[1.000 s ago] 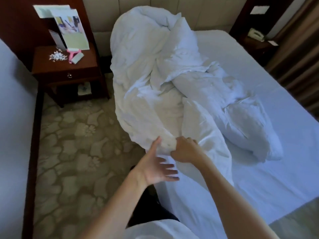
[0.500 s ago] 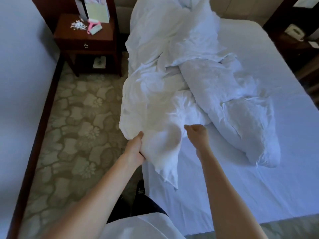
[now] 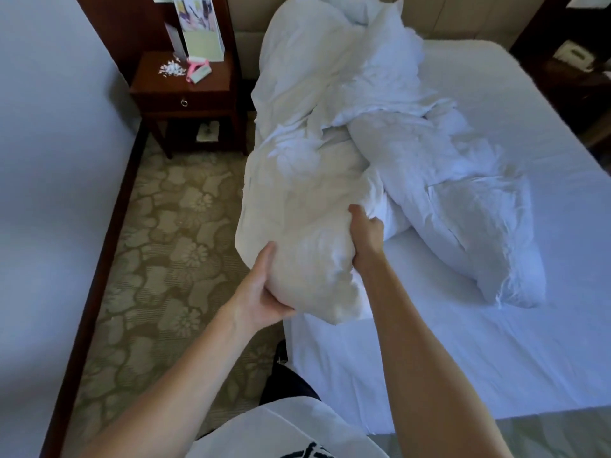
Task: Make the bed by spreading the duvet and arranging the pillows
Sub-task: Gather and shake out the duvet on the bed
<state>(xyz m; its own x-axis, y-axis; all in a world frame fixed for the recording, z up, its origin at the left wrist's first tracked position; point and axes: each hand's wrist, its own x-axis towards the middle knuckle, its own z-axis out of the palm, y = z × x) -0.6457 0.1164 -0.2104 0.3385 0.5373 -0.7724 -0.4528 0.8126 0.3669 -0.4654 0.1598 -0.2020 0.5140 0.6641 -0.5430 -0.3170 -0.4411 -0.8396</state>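
Observation:
A crumpled white duvet [image 3: 337, 104] lies heaped along the left side of the bed [image 3: 496, 342], running from the headboard toward me. I hold its near end, a bulky bunched mass [image 3: 297, 233], lifted over the bed's left edge. My left hand [image 3: 264, 292] grips that bunch from below on its left side. On its right side my right hand [image 3: 365, 234] grips a fold, fingers curled into the cloth. A puffy white part, perhaps a pillow [image 3: 479, 233], lies to the right on the sheet. Where the duvet ends and a pillow begins is unclear.
A dark wooden nightstand [image 3: 185, 90] with papers, a pink item and white scraps stands left of the bed head. Patterned carpet [image 3: 165, 242] fills the strip between the bed and the white wall [image 3: 49, 160]. A second nightstand [image 3: 575, 67] with a phone stands far right.
Both hands have taken a fuller hold of the duvet's near end and lifted it up and toward me. The bunch now looks bigger and hangs over the bed edge.

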